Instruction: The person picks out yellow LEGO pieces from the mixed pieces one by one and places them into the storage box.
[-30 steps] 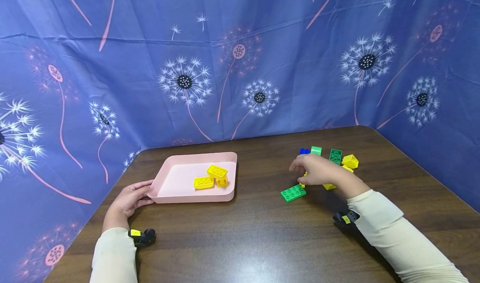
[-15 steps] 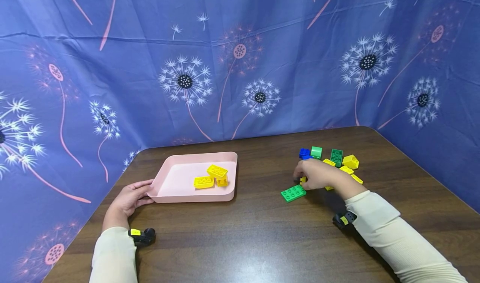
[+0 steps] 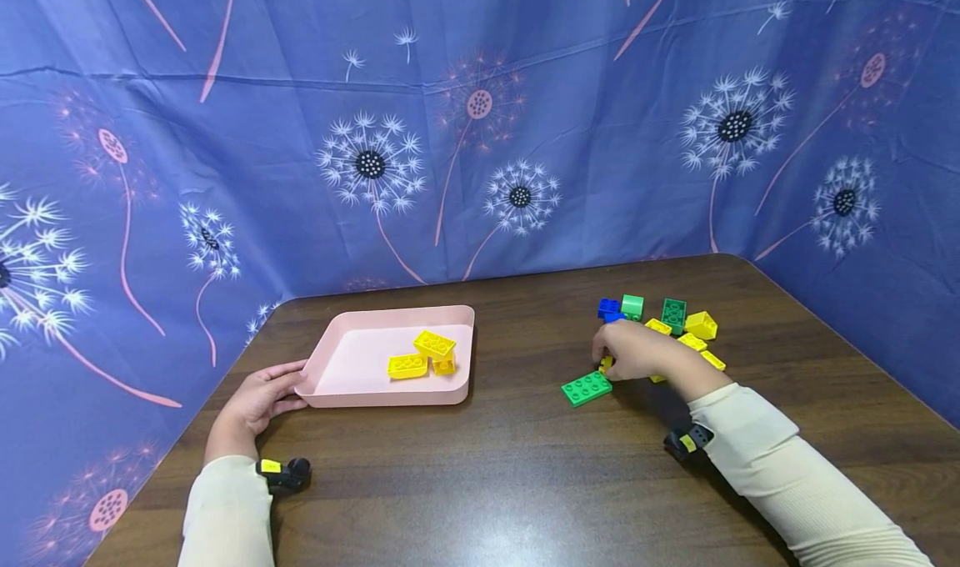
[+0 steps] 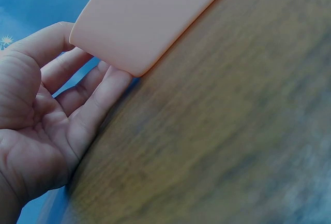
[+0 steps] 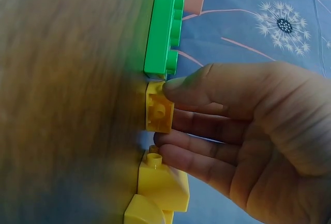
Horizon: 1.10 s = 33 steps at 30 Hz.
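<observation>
A pink tray stands on the left of the table, with several yellow bricks inside. At its left near corner, my left hand holds the tray's edge, thumb up by the rim and fingers lower against the side; the tray wall hides some fingertips. On the right, my right hand pinches a small yellow toy brick between thumb and fingers, close to the tabletop. A flat green brick lies just beside that brick. Another yellow brick with a stud sits below my fingers in the right wrist view.
Behind and right of my right hand lie blue bricks, a light green brick, a dark green brick and several yellow ones. A blue dandelion-print cloth hangs beyond the brown table.
My right hand has lowered and closed its thumb and fingers on the small yellow brick, uncovering blue and yellow bricks behind it. The left hand and tray stay put.
</observation>
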Tool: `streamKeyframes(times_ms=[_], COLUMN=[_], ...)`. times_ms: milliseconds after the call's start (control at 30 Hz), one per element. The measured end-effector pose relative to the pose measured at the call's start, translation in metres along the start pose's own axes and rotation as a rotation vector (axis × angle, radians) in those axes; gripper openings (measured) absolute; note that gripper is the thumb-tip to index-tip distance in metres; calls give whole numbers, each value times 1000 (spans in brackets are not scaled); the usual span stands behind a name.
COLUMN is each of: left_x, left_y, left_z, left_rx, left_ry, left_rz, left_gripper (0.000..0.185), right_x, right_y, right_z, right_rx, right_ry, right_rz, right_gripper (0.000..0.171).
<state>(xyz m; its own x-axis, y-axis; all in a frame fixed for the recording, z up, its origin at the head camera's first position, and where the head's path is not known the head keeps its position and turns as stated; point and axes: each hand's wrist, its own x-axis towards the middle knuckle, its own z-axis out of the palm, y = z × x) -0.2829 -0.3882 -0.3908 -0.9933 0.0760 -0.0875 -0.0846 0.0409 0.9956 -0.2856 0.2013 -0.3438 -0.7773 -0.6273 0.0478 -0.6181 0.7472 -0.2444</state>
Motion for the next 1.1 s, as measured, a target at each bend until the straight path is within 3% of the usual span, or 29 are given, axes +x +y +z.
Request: streamKeyframes(times_ms=[600, 867, 1100], left_x=[-1, 0, -1], left_y=[2, 1, 0], left_z=[2, 1, 1], left_rx=[-9, -17, -6], left_ry=[4, -11, -2], left_rz=[-10, 3, 2], left_gripper=[29, 28, 27], right_x=[0, -1, 1], right_y=[-4, -8, -18], right_z=[0, -4, -6], right_rx=[-12, -18, -25], right_ry=[21, 93, 209], right_rz=[7, -23, -109], right_gripper=[11, 12, 12])
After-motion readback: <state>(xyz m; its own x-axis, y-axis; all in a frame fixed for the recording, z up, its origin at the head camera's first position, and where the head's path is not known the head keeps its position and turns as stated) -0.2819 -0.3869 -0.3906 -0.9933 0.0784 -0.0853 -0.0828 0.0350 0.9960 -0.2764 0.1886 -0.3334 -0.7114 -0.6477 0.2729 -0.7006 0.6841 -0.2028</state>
